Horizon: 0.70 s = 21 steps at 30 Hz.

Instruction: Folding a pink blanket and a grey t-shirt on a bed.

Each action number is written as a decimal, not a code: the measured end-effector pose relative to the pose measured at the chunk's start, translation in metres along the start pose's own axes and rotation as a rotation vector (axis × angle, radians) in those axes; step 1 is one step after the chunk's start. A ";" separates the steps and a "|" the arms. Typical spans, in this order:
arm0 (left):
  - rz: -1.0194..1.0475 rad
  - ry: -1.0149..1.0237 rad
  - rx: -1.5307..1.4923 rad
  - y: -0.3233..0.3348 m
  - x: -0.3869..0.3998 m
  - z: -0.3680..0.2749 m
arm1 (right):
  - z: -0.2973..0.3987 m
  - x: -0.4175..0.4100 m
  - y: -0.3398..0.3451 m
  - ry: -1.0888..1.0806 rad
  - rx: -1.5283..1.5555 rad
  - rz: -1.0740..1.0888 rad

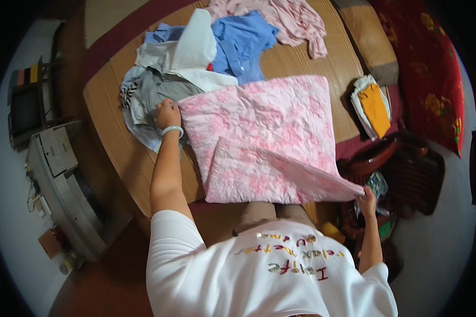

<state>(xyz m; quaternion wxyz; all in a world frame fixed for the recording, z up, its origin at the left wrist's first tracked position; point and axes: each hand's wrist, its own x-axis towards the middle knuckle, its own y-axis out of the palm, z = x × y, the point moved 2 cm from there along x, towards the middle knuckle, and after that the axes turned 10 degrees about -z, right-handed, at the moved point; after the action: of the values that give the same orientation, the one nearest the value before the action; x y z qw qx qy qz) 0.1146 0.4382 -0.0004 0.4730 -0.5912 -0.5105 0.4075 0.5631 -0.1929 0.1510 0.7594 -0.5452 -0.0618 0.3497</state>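
Note:
A pink and white quilted cloth [261,115] with a blotchy floral print lies in front of me, its near part folded back over itself. The fingers of my left hand [168,115] are closed at its far left corner, beside the pile of clothes. My right hand [367,202] grips the near right corner and holds it out past the edge of the cardboard, so that a slanting fold runs across the cloth. A grey garment [152,89] lies right by my left hand, and a white garment [196,43] is heaped beyond it.
Corrugated cardboard [115,95] covers the surface beneath. Farther off lie a blue shirt [242,39] and pink clothing [293,20]. Folded yellow cloth [375,109] sits on white cloth at the right, near a dark wooden chair [412,174]. A grey television set [69,190] stands at the left.

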 end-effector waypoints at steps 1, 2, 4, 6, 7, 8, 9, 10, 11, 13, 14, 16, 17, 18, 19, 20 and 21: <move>-0.036 0.062 -0.100 0.002 -0.012 -0.006 | 0.006 0.000 -0.002 0.011 0.022 0.002; -0.069 0.119 -0.200 0.002 -0.028 -0.012 | 0.012 -0.003 -0.008 0.008 -0.014 -0.002; 0.363 0.211 -0.175 0.013 -0.078 -0.055 | 0.013 -0.013 -0.017 0.092 -0.011 -0.001; 0.512 0.303 -0.116 0.028 -0.132 -0.066 | 0.017 -0.014 -0.015 0.094 0.007 -0.017; 0.549 0.221 -0.127 0.045 -0.156 -0.054 | 0.019 -0.012 -0.013 0.097 0.007 -0.006; 0.585 0.139 -0.142 0.062 -0.177 -0.043 | 0.021 -0.010 -0.011 0.101 0.006 0.004; 0.585 0.141 -0.146 0.073 -0.194 -0.038 | 0.020 -0.009 -0.010 0.101 0.003 -0.001; 0.505 0.044 -0.168 0.078 -0.207 -0.037 | 0.020 -0.010 -0.010 0.091 0.006 0.005; 0.425 -0.053 -0.189 0.084 -0.217 -0.036 | 0.020 -0.011 -0.011 0.081 0.010 0.010; 0.408 -0.116 -0.136 0.092 -0.228 -0.040 | 0.018 -0.013 -0.016 0.064 -0.022 -0.012; 0.459 -0.227 -0.312 0.095 -0.228 -0.028 | 0.018 -0.011 -0.014 0.050 -0.009 -0.015; 0.592 -0.379 -0.533 0.079 -0.229 -0.040 | 0.013 -0.013 -0.015 0.035 0.027 -0.038; 0.608 -0.362 -0.542 0.092 -0.234 -0.036 | 0.009 -0.013 -0.020 0.051 0.017 -0.054; 0.527 -0.391 -0.654 0.089 -0.230 0.005 | 0.016 0.000 -0.013 0.064 0.081 -0.027; 0.450 -0.416 -0.767 0.080 -0.228 0.037 | 0.023 0.014 -0.005 0.083 0.137 0.004; 0.455 -0.498 -0.855 0.074 -0.225 0.022 | 0.018 0.016 -0.013 0.137 0.124 0.002; 0.461 -0.580 -0.939 0.060 -0.218 0.006 | 0.004 0.022 -0.018 0.165 0.110 -0.028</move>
<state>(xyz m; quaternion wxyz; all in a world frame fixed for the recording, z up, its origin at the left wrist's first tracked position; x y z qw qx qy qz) 0.0906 0.2219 -0.0608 -0.0981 -0.6972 -0.6028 0.3754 0.5860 -0.1789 0.1618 0.7953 -0.5289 0.0128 0.2958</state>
